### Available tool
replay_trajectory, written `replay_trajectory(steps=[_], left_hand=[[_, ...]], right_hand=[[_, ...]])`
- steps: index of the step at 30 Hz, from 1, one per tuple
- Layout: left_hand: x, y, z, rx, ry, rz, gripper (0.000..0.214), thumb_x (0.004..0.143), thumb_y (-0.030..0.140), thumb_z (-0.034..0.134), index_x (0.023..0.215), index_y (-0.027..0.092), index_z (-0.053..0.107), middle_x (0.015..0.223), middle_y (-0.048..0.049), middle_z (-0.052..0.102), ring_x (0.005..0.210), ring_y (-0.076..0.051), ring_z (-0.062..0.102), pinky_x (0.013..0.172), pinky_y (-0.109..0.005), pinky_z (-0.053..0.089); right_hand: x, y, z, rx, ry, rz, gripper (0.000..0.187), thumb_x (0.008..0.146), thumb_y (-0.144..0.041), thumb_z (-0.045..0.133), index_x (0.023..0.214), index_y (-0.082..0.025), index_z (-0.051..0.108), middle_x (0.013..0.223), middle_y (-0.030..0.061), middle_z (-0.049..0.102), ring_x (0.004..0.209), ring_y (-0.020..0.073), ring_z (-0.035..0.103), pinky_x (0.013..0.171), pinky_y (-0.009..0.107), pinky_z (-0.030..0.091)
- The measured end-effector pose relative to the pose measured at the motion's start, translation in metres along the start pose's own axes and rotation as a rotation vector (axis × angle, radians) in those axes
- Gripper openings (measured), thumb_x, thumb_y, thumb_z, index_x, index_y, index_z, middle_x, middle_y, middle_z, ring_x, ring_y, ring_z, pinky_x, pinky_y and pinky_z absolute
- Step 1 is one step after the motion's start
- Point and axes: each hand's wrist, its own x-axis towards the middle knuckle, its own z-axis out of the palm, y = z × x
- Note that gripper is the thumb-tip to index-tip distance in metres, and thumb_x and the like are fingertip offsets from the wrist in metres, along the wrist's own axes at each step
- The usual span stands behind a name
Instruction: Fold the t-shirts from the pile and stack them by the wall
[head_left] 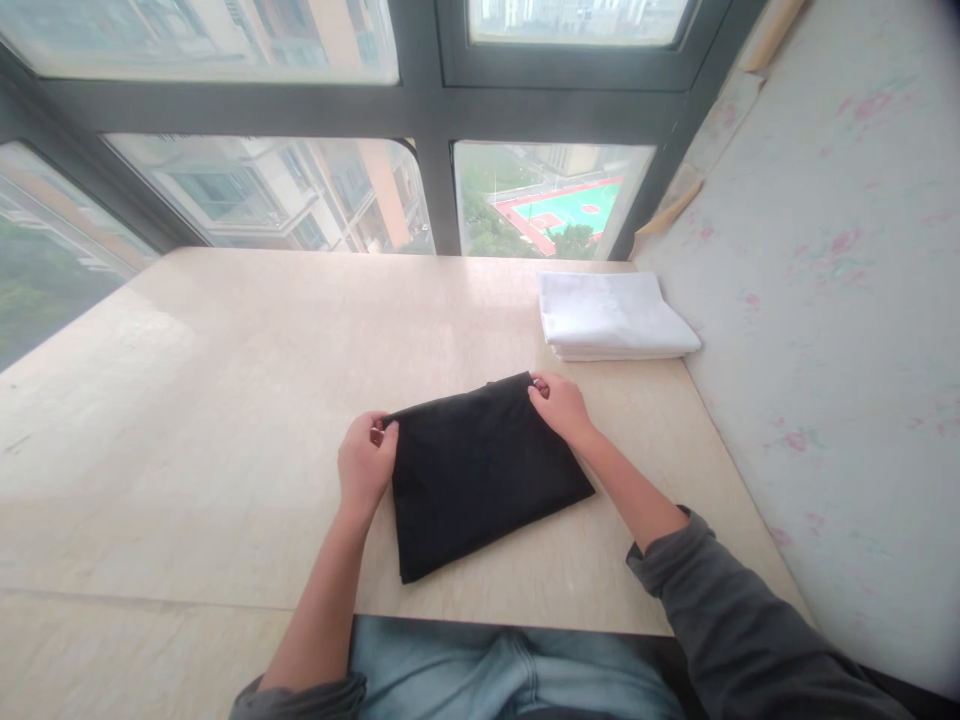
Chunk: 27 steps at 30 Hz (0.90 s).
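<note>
A folded black cloth (487,475), roughly rectangular, lies on the pale ledge in front of me; what kind of item it is I cannot tell. My left hand (365,462) pinches its far left corner between thumb and fingers. At the far right corner, my right hand (559,405) grips the cloth in the same way. The far edge runs between both hands, and the near edge rests toward me, slanting up to the right.
Behind and to the right, a stack of folded white cloth (616,315) sits near the flowered wall (832,350). The marble-patterned ledge (187,430) reaches back to grey window frames (427,110). Its front edge is close to my lap.
</note>
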Motion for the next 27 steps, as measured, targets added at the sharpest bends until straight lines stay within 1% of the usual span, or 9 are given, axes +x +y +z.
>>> replay_trajectory(steps=[3,8,11,14,17,19,23,25,27], left_hand=[[-0.002,0.001,0.003,0.089,-0.003,0.001,0.023,0.088,0.036,0.052,0.097,0.018,0.062,0.085,-0.0051,0.064,0.074,-0.02,0.062,0.071,-0.033,0.048],[-0.007,0.013,0.007,0.221,0.017,0.028,0.034,0.093,0.036,0.045,0.115,0.016,0.06,0.112,-0.015,0.062,0.092,-0.027,0.064,0.075,-0.038,0.049],[-0.008,0.023,0.005,0.295,0.003,0.039,0.042,0.094,0.036,0.043,0.127,0.013,0.056,0.119,-0.0195,0.06,0.103,-0.032,0.062,0.08,-0.041,0.05],[-0.011,0.027,-0.004,0.311,-0.059,-0.024,0.051,0.093,0.038,0.046,0.136,0.011,0.048,0.119,-0.0196,0.061,0.103,-0.032,0.064,0.083,-0.043,0.051],[-0.025,0.022,-0.017,0.156,-0.179,-0.169,0.061,0.09,0.044,0.053,0.141,0.014,0.042,0.112,-0.0141,0.068,0.097,-0.029,0.067,0.088,-0.044,0.05],[-0.04,0.015,-0.025,-0.01,-0.249,-0.271,0.065,0.087,0.049,0.056,0.14,0.016,0.042,0.108,-0.0115,0.07,0.091,-0.027,0.069,0.088,-0.043,0.052],[-0.068,0.008,-0.035,-0.44,-0.326,-0.516,0.068,0.079,0.054,0.064,0.133,0.016,0.049,0.1,-0.0095,0.07,0.081,-0.021,0.068,0.07,-0.032,0.055],[-0.078,0.01,-0.039,-0.609,-0.359,-0.609,0.064,0.075,0.054,0.069,0.124,0.015,0.056,0.088,-0.0056,0.068,0.07,-0.015,0.064,0.06,-0.025,0.051],[-0.084,0.014,-0.043,-0.71,-0.399,-0.643,0.058,0.072,0.056,0.071,0.11,0.014,0.062,0.071,0.0002,0.062,0.056,-0.01,0.055,0.05,-0.02,0.042]], right_hand=[[-0.001,0.0,0.001,-0.053,-0.012,-0.002,0.027,0.087,-0.023,0.056,0.109,-0.018,0.07,0.086,0.005,0.069,0.083,0.0202,0.063,0.08,0.033,0.05],[0.0,-0.003,0.008,-0.151,0.024,-0.017,0.033,0.09,-0.025,0.055,0.12,-0.016,0.065,0.113,0.013,0.064,0.109,0.0265,0.058,0.093,0.038,0.048],[0.001,-0.006,0.008,-0.181,0.018,-0.015,0.036,0.091,-0.024,0.054,0.125,-0.014,0.062,0.118,0.015,0.062,0.111,0.0269,0.059,0.097,0.039,0.047],[-0.003,-0.009,0.0,-0.197,-0.025,0.03,0.043,0.09,-0.026,0.057,0.131,-0.012,0.057,0.119,0.016,0.063,0.108,0.027,0.061,0.096,0.039,0.047],[-0.018,-0.01,-0.016,-0.203,-0.081,0.136,0.048,0.089,-0.03,0.06,0.133,-0.012,0.055,0.11,0.014,0.068,0.104,0.0274,0.064,0.09,0.038,0.049],[-0.033,-0.012,-0.027,-0.183,-0.137,0.203,0.044,0.09,-0.032,0.059,0.13,-0.013,0.058,0.099,0.0112,0.071,0.099,0.0269,0.067,0.087,0.037,0.05],[-0.062,-0.018,-0.041,-0.105,-0.249,0.287,0.035,0.089,-0.039,0.06,0.114,-0.017,0.068,0.098,0.0117,0.073,0.097,0.0273,0.068,0.084,0.036,0.05],[-0.074,-0.023,-0.043,-0.042,-0.29,0.322,0.034,0.089,-0.043,0.059,0.108,-0.017,0.07,0.103,0.0131,0.073,0.099,0.0277,0.068,0.084,0.036,0.05],[-0.085,-0.026,-0.044,-0.001,-0.328,0.34,0.035,0.089,-0.046,0.057,0.104,-0.016,0.071,0.105,0.0141,0.072,0.1,0.0286,0.068,0.083,0.037,0.051]])
